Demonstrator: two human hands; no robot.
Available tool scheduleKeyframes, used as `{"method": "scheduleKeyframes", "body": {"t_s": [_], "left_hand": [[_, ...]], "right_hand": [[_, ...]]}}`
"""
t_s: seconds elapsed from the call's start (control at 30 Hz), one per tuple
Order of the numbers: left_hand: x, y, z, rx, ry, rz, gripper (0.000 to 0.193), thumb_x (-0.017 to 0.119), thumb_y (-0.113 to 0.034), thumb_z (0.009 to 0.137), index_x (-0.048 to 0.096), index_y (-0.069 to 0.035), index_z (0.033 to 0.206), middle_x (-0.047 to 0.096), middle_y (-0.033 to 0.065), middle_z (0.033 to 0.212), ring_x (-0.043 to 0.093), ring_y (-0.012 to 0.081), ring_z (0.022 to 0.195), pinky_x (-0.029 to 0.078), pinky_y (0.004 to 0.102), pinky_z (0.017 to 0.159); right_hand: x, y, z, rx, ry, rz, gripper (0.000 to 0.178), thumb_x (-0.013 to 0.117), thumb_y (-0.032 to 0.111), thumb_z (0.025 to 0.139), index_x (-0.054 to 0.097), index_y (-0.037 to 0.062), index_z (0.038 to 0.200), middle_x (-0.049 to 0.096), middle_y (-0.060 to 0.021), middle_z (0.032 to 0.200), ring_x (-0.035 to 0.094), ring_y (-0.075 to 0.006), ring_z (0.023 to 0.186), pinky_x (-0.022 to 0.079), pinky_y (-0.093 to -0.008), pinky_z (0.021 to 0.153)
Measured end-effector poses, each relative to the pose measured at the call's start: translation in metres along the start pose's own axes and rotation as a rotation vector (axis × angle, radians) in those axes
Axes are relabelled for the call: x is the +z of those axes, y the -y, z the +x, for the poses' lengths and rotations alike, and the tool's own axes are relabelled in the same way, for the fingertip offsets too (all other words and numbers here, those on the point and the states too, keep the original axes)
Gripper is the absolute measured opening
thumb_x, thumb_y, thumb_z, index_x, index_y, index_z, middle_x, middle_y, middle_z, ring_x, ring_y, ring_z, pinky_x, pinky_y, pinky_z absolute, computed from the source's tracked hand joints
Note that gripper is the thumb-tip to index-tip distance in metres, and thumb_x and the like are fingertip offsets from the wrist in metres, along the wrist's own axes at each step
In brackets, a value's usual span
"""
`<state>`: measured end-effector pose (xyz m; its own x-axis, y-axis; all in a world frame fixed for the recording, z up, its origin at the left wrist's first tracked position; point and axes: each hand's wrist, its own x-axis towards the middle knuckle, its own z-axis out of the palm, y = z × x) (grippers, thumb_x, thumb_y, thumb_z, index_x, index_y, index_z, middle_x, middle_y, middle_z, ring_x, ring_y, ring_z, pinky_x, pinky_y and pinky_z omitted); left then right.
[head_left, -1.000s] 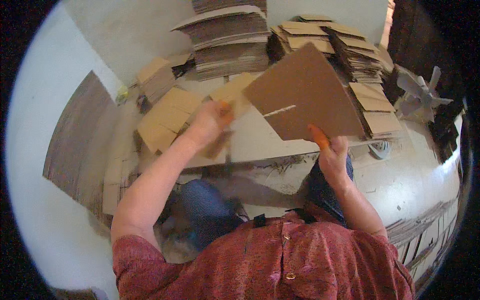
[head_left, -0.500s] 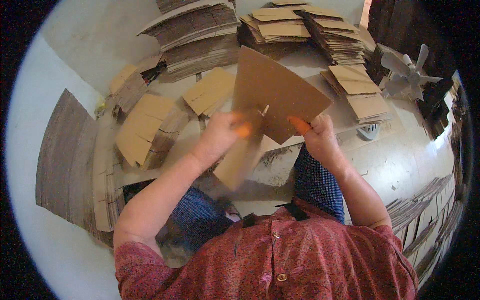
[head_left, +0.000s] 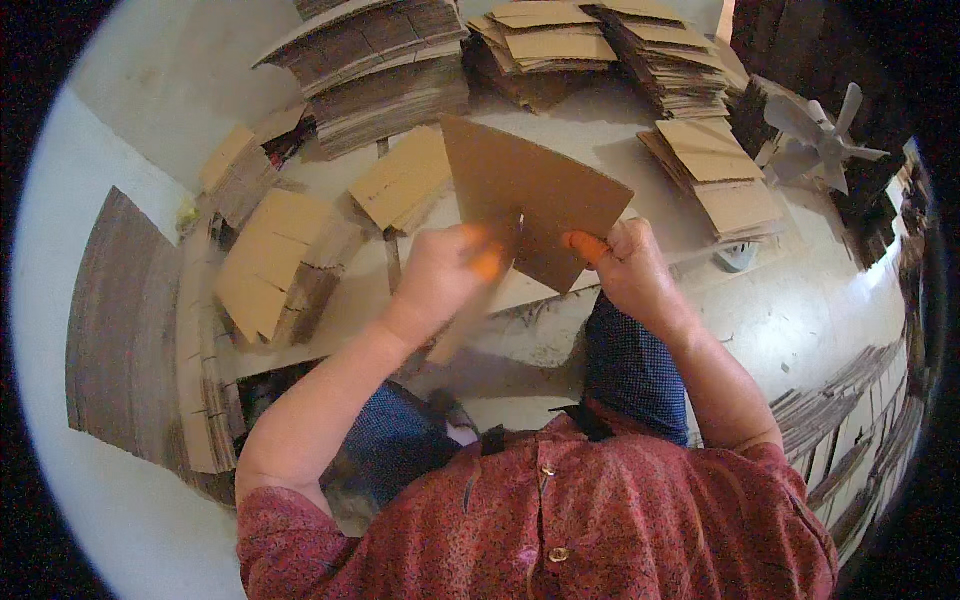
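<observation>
In front of me a brown cardboard sheet [head_left: 550, 190] is held up at a tilt. My right hand [head_left: 632, 262] pinches its lower right edge, with an orange covering on a finger. My left hand [head_left: 445, 270], also with orange on its fingers, is closed at the sheet's lower left side. A second cardboard piece [head_left: 455, 335], narrow and blurred, hangs down below my left hand. A small light slit shows where the two pieces meet. Whether they are joined or crossed there, I cannot tell.
Cut cardboard stacks [head_left: 275, 250] lie to the left, with tall grey-edged piles [head_left: 385, 90] behind. More stacks [head_left: 710, 170] stand at the right, beside a fan with pale blades [head_left: 822, 135]. Cardboard [head_left: 840, 410] is piled upright at lower right.
The large sheet has shifted slightly left and its top corner has dropped. The lower piece has turned and looks narrower. Both hands keep their hold.
</observation>
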<state>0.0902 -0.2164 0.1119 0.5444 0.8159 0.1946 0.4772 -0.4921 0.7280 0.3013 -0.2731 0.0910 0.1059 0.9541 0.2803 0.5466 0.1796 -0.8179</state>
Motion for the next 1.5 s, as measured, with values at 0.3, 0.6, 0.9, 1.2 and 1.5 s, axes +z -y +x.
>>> {"method": "scheduleKeyframes", "body": {"t_s": [0.3,0.6,0.9,1.2,1.5], "left_hand": [[-0.006,0.014,0.001,-0.17,0.008,-0.247,0.017,0.058,-0.012,0.081,0.065,0.0,0.09,0.065,0.0012,0.079,0.057,0.0089,0.072,0.046,0.0245,0.067],[-0.002,0.019,0.001,-0.145,-0.119,-0.234,0.019,0.06,-0.016,0.079,0.065,-0.002,0.092,0.06,-0.0005,0.071,0.051,0.005,0.062,0.042,0.0222,0.054],[-0.011,0.024,0.001,-0.28,-0.095,-0.338,0.027,0.059,-0.026,0.083,0.063,-0.002,0.095,0.062,0.0025,0.074,0.054,0.0073,0.063,0.041,0.0219,0.054],[-0.01,0.182,0.023,-0.05,-0.372,0.755,0.05,0.063,-0.03,0.078,0.047,0.0,0.115,0.048,0.0182,0.12,0.044,0.0337,0.109,0.041,0.0394,0.086],[-0.044,0.19,0.05,-0.29,-0.075,0.684,0.02,0.063,-0.019,0.076,0.059,-0.003,0.086,0.06,0.0197,0.083,0.057,0.0369,0.081,0.046,0.0449,0.069]], "right_hand": [[0.02,-0.021,0.006,-0.087,-0.026,-0.111,0.031,0.066,0.02,0.078,0.056,-0.0063,0.065,0.048,-0.0252,0.059,0.038,-0.0337,0.049,0.035,-0.0378,0.046],[0.01,0.002,0.009,-0.014,0.047,-0.186,0.027,0.058,0.019,0.081,0.057,-0.0028,0.065,0.054,-0.0251,0.061,0.052,-0.0441,0.058,0.043,-0.0448,0.047],[0.041,-0.043,0.003,-0.141,0.025,-0.305,0.029,0.061,0.019,0.079,0.055,-0.0043,0.064,0.051,-0.0249,0.058,0.049,-0.0405,0.051,0.04,-0.0436,0.047],[0.022,-0.1,0.042,-0.004,-0.067,-0.221,0.022,0.061,0.018,0.079,0.058,-0.0029,0.076,0.056,-0.0246,0.063,0.056,-0.0419,0.062,0.045,-0.0435,0.052],[-0.001,-0.055,0.037,-0.213,-0.455,-0.196,0.025,0.063,0.011,0.078,0.058,0.0026,0.101,0.061,-0.0181,0.089,0.062,-0.0289,0.075,0.05,-0.0342,0.062]]}}
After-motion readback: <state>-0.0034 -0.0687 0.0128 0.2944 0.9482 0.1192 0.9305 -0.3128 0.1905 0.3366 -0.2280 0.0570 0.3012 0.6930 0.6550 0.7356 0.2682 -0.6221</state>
